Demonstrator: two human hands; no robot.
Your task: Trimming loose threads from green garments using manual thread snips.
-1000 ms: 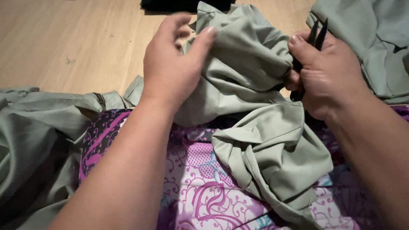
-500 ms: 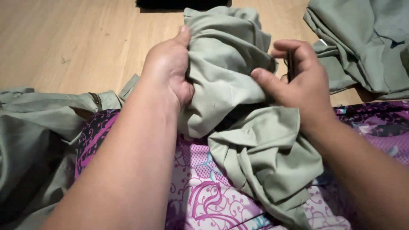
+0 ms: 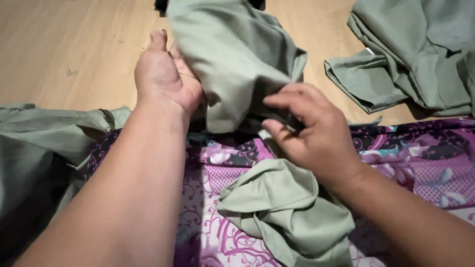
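Note:
A sage-green cloth piece (image 3: 237, 54) is lifted over the wooden floor. My left hand (image 3: 166, 79) lies flat against its left side, fingers up under the fabric. At the cloth's lower edge my right hand (image 3: 309, 128) pinches the fabric between thumb and fingers. A dark slim object seems tucked in that hand, mostly hidden. The rest of the green cloth (image 3: 287, 212) lies bunched on a purple patterned fabric (image 3: 410, 158) below my right wrist.
A pile of the same green cloth (image 3: 415, 54) lies on the wooden floor (image 3: 64, 44) at the upper right. More green cloth (image 3: 44, 138) is heaped at the left. A dark object (image 3: 161, 5) sits at the top edge.
The green cloth has been raised and spread upward. My left hand opened flat against it, and my right hand dropped to pinch its lower edge.

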